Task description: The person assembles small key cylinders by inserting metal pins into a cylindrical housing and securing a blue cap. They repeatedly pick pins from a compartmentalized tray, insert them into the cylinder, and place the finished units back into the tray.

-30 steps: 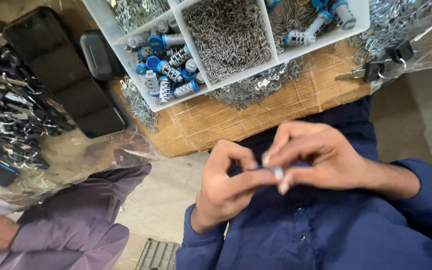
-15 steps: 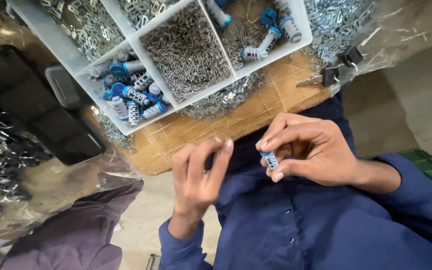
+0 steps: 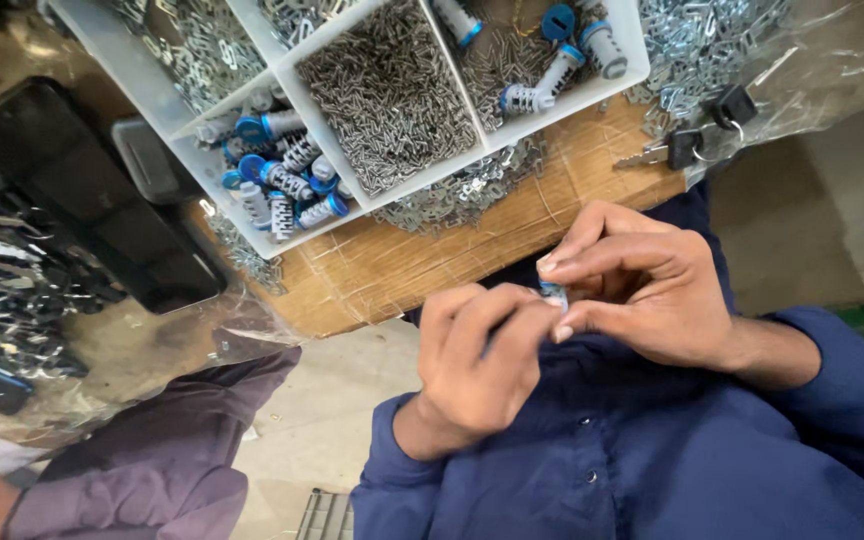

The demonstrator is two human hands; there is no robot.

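Blue-capped and silver, a small cylindrical lock part [image 3: 554, 293] sits pinched between the fingertips of the right hand [image 3: 642, 290], held in front of the person's dark blue shirt [image 3: 632, 460]; only a sliver of it shows, the rest being hidden by the fingers. The right hand is curled nearly closed around the part, thumb below and forefinger above. The left hand [image 3: 477, 360] meets it from the other side, fingers bent and close together, fingertips touching or almost touching the part — whether this hand also grips anything cannot be made out, since its palm side faces away from the camera.

Above the hands, a wooden board under clear plastic film [image 3: 422, 265] carries a white compartmented plastic tray [image 3: 287, 85]. Its middle compartment holds a heap of thin grey metal pins [image 3: 387, 90]; the compartment to the left holds ribbed silver cylinders with blue caps [image 3: 282, 175]; the one to the right holds a few more of the same, and the upper compartments are cut off by the frame edge. A set of black-headed keys [image 3: 697, 135] lies at the board's right end beside loose bright metal pieces. A black rectangular tray [image 3: 82, 195] lies at left, with dark metal parts beside it, blurred. At lower left another person's purple sleeve [image 3: 152, 470] enters, its hand cut off at the corner.
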